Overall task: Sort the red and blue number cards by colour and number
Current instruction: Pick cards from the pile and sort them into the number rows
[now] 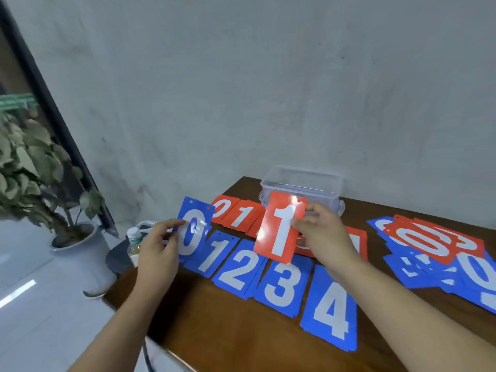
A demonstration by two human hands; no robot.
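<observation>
The left hand [158, 251] pinched a blue 0 card [193, 226] by its left edge. It held the card lifted and tilted over the left end of the near blue row [284, 283] — probably because that row read 1, 2, 3, 4 and zero belonged before them. The right hand [322, 232] pinched a red 1 card [280, 226] by its right edge, upright above the far red row [241, 214], where a 0 and a 1 lay flat. Both faces were turned for reading. A mixed unsorted pile [434, 251] lay at the right of the wooden table [228, 331] — sorting looked part done.
</observation>
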